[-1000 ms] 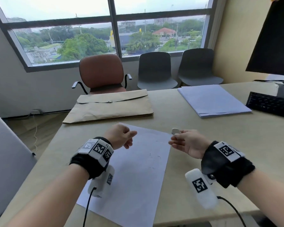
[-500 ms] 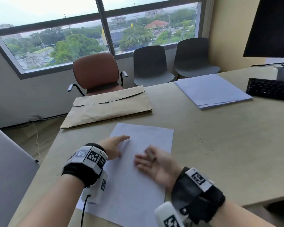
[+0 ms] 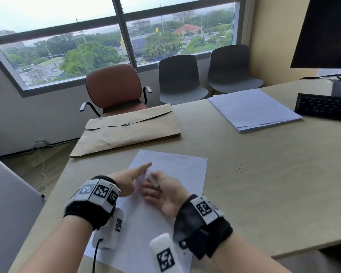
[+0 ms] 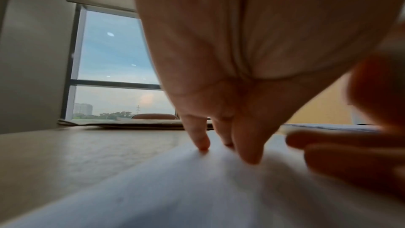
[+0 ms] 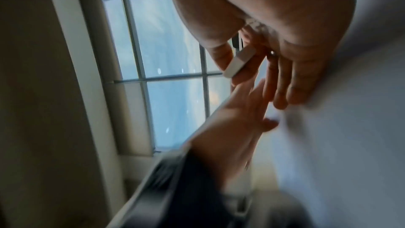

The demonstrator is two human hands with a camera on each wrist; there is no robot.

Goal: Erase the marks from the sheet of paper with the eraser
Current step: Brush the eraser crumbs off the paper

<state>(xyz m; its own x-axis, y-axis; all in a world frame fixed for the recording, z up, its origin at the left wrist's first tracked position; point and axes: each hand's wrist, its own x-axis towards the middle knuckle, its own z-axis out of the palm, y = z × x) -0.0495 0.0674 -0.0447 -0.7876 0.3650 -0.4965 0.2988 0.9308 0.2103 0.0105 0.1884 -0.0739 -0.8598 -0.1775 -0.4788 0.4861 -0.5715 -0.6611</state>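
Right hand (image 3: 163,194) pinches the eraser (image 3: 153,180), long axis along fingers.

An office or meeting room is indicated by a long desk (image 3: 264,174) on which a manila envelope (image 3: 130,134), a paper stack (image 3: 252,109), a keyboard (image 3: 323,106) and a monitor (image 3: 327,30) are set, with visitor chairs (image 3: 179,77) ranged beneath a wide window (image 3: 67,36).

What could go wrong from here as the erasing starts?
1. The left hand touches the sheet of paper only with fingertips near its left side, so hard strokes may shift or crease the sheet.
2. The right hand pinches the eraser by its end; pressure could tip it loose.
3. The dark specks on the desk might smear back onto the paper.
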